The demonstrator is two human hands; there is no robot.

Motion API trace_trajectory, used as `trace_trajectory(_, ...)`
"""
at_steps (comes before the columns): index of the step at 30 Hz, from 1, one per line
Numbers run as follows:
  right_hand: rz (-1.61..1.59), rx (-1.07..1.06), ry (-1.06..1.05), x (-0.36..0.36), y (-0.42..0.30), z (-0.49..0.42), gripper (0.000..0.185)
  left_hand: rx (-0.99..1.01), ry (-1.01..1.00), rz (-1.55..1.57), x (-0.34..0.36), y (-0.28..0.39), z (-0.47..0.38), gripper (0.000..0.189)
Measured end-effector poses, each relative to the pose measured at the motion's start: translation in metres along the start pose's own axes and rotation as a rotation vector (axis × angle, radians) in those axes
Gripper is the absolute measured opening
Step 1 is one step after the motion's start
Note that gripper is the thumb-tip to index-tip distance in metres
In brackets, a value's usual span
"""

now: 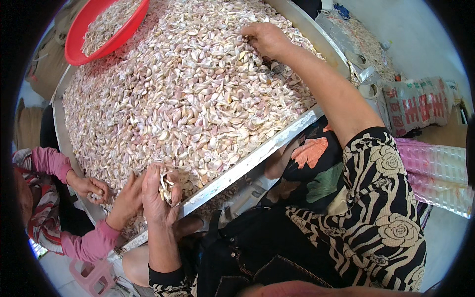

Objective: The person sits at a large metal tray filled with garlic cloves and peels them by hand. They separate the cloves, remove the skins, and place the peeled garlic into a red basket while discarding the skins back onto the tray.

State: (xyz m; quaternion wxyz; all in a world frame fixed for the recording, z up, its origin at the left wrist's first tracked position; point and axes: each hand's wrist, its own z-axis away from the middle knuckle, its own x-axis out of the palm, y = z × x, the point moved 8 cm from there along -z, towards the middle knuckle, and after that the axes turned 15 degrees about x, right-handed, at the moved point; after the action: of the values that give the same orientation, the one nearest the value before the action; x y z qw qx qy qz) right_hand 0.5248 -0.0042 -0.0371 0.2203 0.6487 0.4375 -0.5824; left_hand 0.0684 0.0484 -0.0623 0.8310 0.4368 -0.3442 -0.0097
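Observation:
A large heap of unpeeled garlic cloves [193,89] fills a metal-edged tray [256,157] before me. My left hand [161,196] is raised at the tray's near edge, its fingers curled around a clump of garlic [167,185] with pale, dry skin and stem bits sticking out. Across the heap, at the far right side, my right hand [269,41] reaches down with bent fingers touching the cloves. Its fingertips are partly hidden, so whether it grips anything does not show. Below its wrist is a dark hollow in the heap.
A red plastic basin [72,44] holding more garlic rests at the upper left. On the left, a co-worker's hands [128,200] work over the tray, close beside my left hand. A pink plastic stool [92,276] stands lower left. Printed woven sacks [419,105] lie to the right.

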Motion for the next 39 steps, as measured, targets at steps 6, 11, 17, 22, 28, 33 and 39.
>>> trace_trajectory(6,-0.364,0.257,-0.016,-0.011,0.015,-0.004,0.019,0.026,-0.169,-0.009,0.017,0.005,-0.002,0.017)
trace_trajectory(11,-1.048,0.476,-0.469,-0.023,-0.064,0.019,0.021,0.037,-0.197,-0.203,0.016,0.006,0.002,0.018)
trace_trajectory(17,-1.250,0.254,-0.822,-0.034,-0.172,0.076,0.017,-0.016,-0.272,-0.130,0.034,0.004,0.006,0.016)
trace_trajectory(22,-1.191,-0.068,-0.585,-0.052,-0.251,0.131,0.014,0.011,-0.273,-0.095,0.038,0.001,0.010,0.023)
trace_trajectory(28,-1.007,-0.291,-0.235,-0.071,-0.273,0.157,0.018,0.040,-0.105,-0.124,0.033,0.000,0.016,0.033)
trace_trajectory(33,-0.810,-0.620,-0.133,-0.086,-0.285,0.175,0.025,-0.002,0.059,-0.071,0.017,-0.008,0.016,0.024)
trace_trajectory(39,-0.803,-0.736,-0.209,-0.081,-0.284,0.185,0.016,-0.049,0.062,-0.122,0.020,-0.011,0.018,0.024)
